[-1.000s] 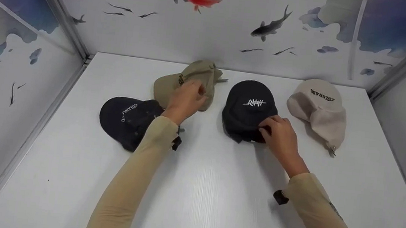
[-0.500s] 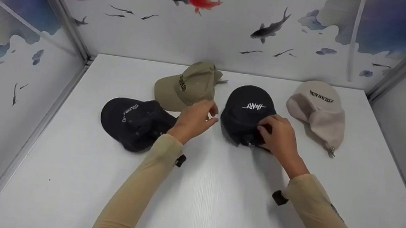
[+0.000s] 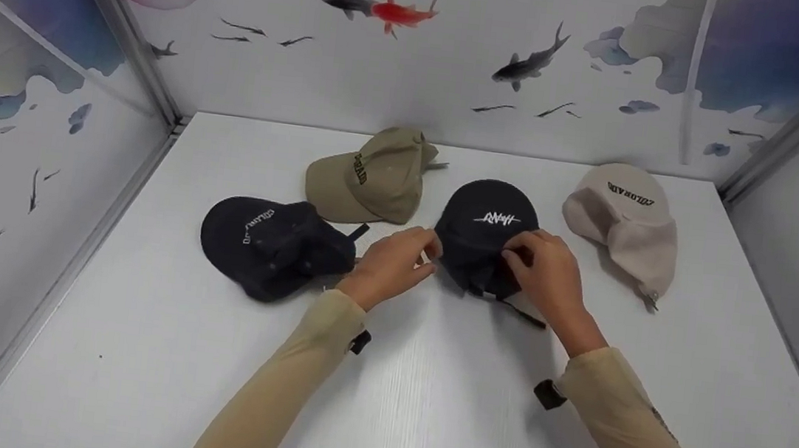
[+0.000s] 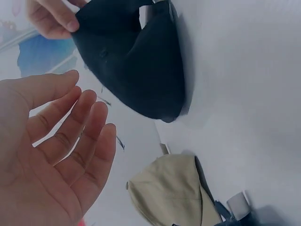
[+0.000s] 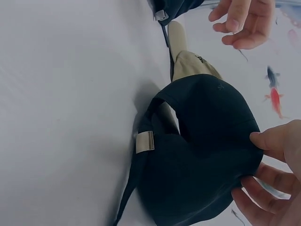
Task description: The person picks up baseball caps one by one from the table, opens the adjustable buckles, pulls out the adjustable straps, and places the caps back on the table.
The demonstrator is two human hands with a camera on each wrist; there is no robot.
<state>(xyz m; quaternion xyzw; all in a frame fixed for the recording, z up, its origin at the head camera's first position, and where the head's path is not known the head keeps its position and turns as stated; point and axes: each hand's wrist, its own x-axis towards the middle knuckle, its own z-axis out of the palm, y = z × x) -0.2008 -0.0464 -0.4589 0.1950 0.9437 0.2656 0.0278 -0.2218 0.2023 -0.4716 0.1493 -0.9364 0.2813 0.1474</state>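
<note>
A black cap with white lettering sits at the middle of the white table. Its back opening and hanging strap with a metal buckle show in the right wrist view. My right hand pinches the crown's cloth between thumb and fingers. On the cap's other side is my left hand, fingertips close to its edge in the head view. The left wrist view shows that hand's fingers loosely bent, with a gap to the black cap and nothing held.
A dark navy cap lies on its side left of my left hand. Behind it is a khaki cap, and a pale beige cap lies at the back right. Printed panels wall the table.
My left hand has come from over the khaki cap toward me and right, to the black cap's side. The black cap has tipped slightly, and its strap now shows below my right hand.
</note>
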